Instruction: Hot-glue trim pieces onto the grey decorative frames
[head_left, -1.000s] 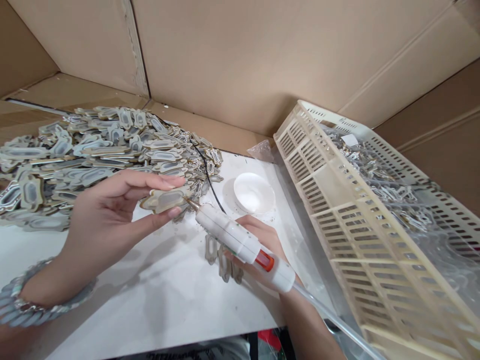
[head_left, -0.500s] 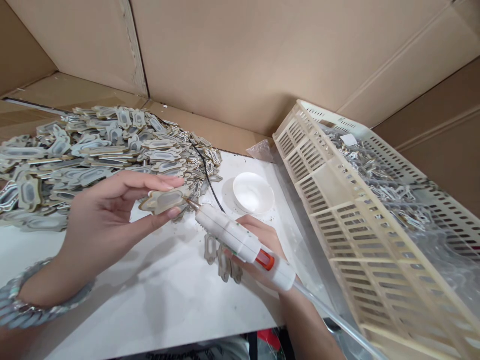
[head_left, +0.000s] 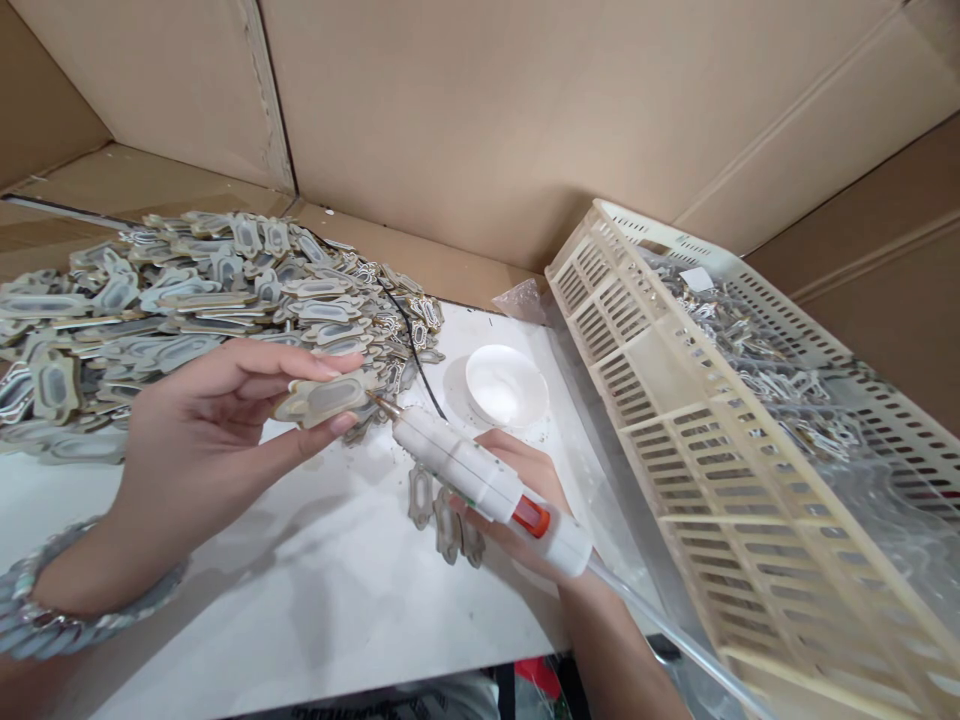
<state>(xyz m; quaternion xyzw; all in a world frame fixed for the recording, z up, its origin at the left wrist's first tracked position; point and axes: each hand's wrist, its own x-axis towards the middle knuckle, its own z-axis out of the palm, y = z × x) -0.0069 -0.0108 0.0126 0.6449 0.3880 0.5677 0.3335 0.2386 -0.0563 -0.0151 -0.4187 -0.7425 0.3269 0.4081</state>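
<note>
Between thumb and fingers, my left hand (head_left: 217, 420) grips a flat greyish frame-shaped piece (head_left: 330, 397) with a pale rim. My right hand (head_left: 525, 490) is wrapped round a white pen-like tool (head_left: 457, 460) with an orange-red part and a clear tube at its rear. The tool's metal tip meets the right end of the piece, though exact contact is hard to make out. Several similar pieces (head_left: 448, 525) lie on the white table (head_left: 300, 600) just below the tool, partly hidden by my right hand.
A large heap of similar pieces (head_left: 180, 300) spreads at the left and back, crossed by a black cable (head_left: 415, 350). A white bowl (head_left: 507, 386) stands beyond the tool. At the right, a cream slatted crate (head_left: 697, 450) holds metal parts and plastic bags. Cardboard walls (head_left: 450, 130) enclose the back.
My left hand and the piece have shifted slightly to the left. My right hand and the tool are almost where they were.
</note>
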